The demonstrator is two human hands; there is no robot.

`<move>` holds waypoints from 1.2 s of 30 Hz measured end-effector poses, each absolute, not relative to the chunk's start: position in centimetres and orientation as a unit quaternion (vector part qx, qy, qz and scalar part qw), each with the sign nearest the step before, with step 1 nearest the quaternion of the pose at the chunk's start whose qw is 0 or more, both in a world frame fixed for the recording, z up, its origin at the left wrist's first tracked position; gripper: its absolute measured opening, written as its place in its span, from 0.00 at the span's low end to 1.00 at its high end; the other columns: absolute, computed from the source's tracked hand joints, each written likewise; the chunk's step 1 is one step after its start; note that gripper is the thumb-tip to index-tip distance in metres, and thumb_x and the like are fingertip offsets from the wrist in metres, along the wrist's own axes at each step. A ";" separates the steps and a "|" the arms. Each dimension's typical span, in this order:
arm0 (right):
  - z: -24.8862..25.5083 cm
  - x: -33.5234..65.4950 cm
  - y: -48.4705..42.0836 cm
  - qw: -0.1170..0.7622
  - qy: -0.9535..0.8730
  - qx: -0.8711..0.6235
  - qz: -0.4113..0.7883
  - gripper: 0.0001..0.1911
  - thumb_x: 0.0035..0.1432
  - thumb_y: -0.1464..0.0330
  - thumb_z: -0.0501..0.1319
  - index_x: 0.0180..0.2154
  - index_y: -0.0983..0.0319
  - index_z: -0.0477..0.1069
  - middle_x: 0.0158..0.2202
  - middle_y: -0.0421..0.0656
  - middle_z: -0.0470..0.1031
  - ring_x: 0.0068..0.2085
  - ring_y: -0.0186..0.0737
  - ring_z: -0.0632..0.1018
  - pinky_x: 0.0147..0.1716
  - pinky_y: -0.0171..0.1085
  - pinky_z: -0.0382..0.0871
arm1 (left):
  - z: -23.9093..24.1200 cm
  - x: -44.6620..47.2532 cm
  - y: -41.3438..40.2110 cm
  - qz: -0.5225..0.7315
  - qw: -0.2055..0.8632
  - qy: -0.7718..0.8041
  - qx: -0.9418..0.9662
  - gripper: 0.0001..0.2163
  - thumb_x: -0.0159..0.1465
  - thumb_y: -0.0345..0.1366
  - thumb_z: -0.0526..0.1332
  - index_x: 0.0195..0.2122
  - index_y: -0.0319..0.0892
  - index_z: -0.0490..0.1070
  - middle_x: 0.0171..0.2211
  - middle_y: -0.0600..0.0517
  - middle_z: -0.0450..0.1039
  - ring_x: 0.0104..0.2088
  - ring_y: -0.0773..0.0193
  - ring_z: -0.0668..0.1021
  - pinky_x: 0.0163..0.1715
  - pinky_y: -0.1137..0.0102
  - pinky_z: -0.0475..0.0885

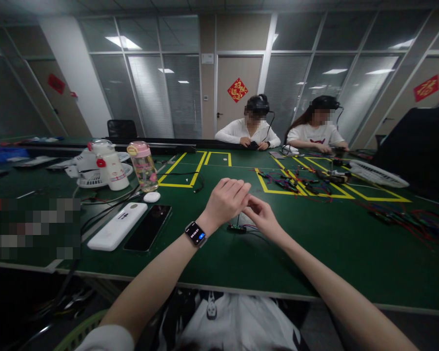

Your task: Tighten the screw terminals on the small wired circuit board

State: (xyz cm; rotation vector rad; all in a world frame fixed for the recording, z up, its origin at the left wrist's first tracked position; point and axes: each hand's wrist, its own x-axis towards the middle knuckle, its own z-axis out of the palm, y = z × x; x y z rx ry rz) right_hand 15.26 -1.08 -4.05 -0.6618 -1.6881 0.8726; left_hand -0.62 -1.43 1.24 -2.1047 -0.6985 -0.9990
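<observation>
My left hand (225, 202) is closed, knuckles up, above a small circuit board (236, 228) on the green table. Under its palm a thin dark shaft (238, 220) reaches down to the board, like that of a slim screwdriver; its upper end is hidden by the fingers. My right hand (262, 218) comes in from the right, thumb and fingers bent together against the left fingertips. Whatever it pinches is hidden. Thin wires (254, 228) run from the board to the right, beneath the right hand.
Left of my hands lie a black phone (148, 228), a white power bank (117, 226) and a white earbud case (151, 197). Two bottles (142, 168) stand behind. Boards with tangled wires (285, 181) lie at right inside yellow tape. Two people sit across the table (212, 268).
</observation>
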 end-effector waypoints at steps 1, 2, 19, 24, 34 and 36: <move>-4.1 15.2 -1.1 0.538 -0.710 -0.277 0.360 0.11 0.57 0.61 0.64 0.38 0.61 0.74 0.37 0.44 0.77 0.41 0.43 0.76 0.44 0.41 0.70 | 1.2 -0.6 -1.4 -0.380 0.346 -0.272 -0.813 0.12 0.69 0.33 0.50 0.47 0.35 0.69 0.41 0.43 0.75 0.41 0.58 0.76 0.45 0.63 0.67; -4.2 15.2 -1.1 0.542 -0.710 -0.276 0.357 0.11 0.57 0.62 0.64 0.39 0.61 0.73 0.37 0.44 0.77 0.41 0.43 0.76 0.45 0.41 0.70 | 1.2 -0.6 -1.4 -0.377 0.344 -0.275 -0.815 0.12 0.69 0.33 0.50 0.48 0.35 0.69 0.41 0.43 0.75 0.42 0.58 0.76 0.45 0.63 0.67; -3.7 15.9 -0.8 0.531 -0.698 -0.260 0.404 0.12 0.52 0.61 0.68 0.36 0.61 0.73 0.35 0.43 0.76 0.39 0.42 0.75 0.42 0.39 0.69 | 1.3 -0.3 -1.4 -0.412 0.359 -0.238 -0.803 0.10 0.69 0.35 0.53 0.46 0.35 0.69 0.37 0.46 0.76 0.38 0.59 0.76 0.41 0.64 0.68; -3.4 15.9 -0.8 0.510 -0.710 -0.238 0.423 0.14 0.53 0.61 0.68 0.39 0.61 0.71 0.35 0.42 0.75 0.39 0.40 0.75 0.43 0.38 0.69 | 1.2 -0.3 -1.5 -0.407 0.348 -0.244 -0.809 0.10 0.68 0.34 0.52 0.45 0.37 0.70 0.37 0.46 0.75 0.38 0.59 0.76 0.41 0.64 0.67; -3.3 15.2 -0.5 0.550 -0.684 -0.266 0.399 0.13 0.47 0.63 0.71 0.29 0.62 0.70 0.29 0.39 0.73 0.33 0.38 0.73 0.37 0.36 0.68 | 1.2 -0.1 -1.6 -0.414 0.359 -0.239 -0.802 0.11 0.67 0.34 0.54 0.49 0.36 0.69 0.36 0.48 0.75 0.37 0.60 0.75 0.40 0.64 0.67; -3.2 15.4 -0.6 0.550 -0.681 -0.264 0.405 0.14 0.47 0.62 0.71 0.31 0.62 0.70 0.30 0.39 0.74 0.34 0.39 0.74 0.38 0.37 0.69 | 1.1 -0.1 -1.6 -0.415 0.359 -0.238 -0.801 0.11 0.68 0.34 0.54 0.48 0.36 0.69 0.37 0.47 0.75 0.37 0.60 0.76 0.41 0.64 0.67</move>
